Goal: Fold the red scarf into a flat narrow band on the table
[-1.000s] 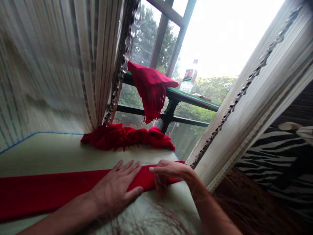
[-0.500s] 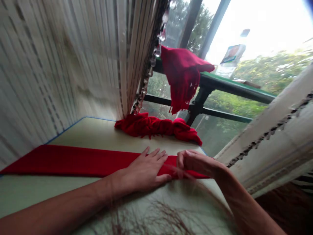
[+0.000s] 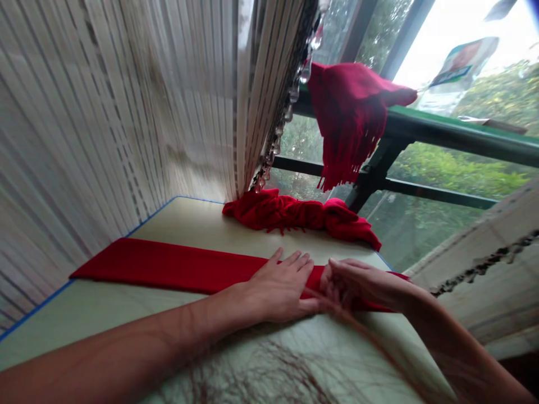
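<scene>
A long red scarf [image 3: 168, 266], folded into a flat strip, lies across the pale green table [image 3: 197, 224]. My left hand [image 3: 282, 286] presses flat on it near its right end, fingers spread. Right beside it my right hand [image 3: 357, 280] rests on the scarf's end at the table's right edge, fingers curled over the cloth. A second red scarf [image 3: 295, 213] lies bunched at the table's far edge. A third red scarf [image 3: 349, 112], fringed, hangs over the green rail [image 3: 463, 132].
A striped curtain [image 3: 105, 112] with a beaded edge hangs at the left and behind the table. Another curtain [image 3: 484, 264] hangs at the right. A plastic bottle [image 3: 457, 70] stands on the rail by the window. Strands of hair cross the bottom of the view.
The view has swung left and down, so more of the folded scarf shows. My right hand has curled over the scarf's end, closer to my left hand, which stays pressed flat.
</scene>
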Tool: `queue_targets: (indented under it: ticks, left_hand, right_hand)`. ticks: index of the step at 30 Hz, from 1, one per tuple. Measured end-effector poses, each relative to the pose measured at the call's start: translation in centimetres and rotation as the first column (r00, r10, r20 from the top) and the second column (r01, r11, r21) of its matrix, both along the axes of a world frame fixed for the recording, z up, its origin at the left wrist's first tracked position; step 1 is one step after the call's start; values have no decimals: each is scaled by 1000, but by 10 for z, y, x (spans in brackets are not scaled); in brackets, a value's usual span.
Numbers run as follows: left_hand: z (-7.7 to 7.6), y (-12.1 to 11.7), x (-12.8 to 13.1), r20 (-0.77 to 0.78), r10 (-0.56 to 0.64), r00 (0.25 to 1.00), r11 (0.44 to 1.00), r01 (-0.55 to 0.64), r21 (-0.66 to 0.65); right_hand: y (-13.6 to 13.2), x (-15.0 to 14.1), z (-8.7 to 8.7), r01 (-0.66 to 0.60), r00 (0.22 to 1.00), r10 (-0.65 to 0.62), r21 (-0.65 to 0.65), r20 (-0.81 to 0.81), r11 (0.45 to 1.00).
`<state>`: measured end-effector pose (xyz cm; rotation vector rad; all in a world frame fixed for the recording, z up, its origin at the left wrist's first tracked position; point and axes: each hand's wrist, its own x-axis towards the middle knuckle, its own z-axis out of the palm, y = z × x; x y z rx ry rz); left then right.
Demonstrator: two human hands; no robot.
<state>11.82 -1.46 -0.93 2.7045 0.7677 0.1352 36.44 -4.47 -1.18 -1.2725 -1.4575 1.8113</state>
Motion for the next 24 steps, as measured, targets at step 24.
queue_targets:
  ticks: [24]
  left_hand:
    - [1,0,0,-9,8,1000,1000,-8,-13]
  right_hand:
    - [-13,17,12,-11,1000,11,-73,-10,997]
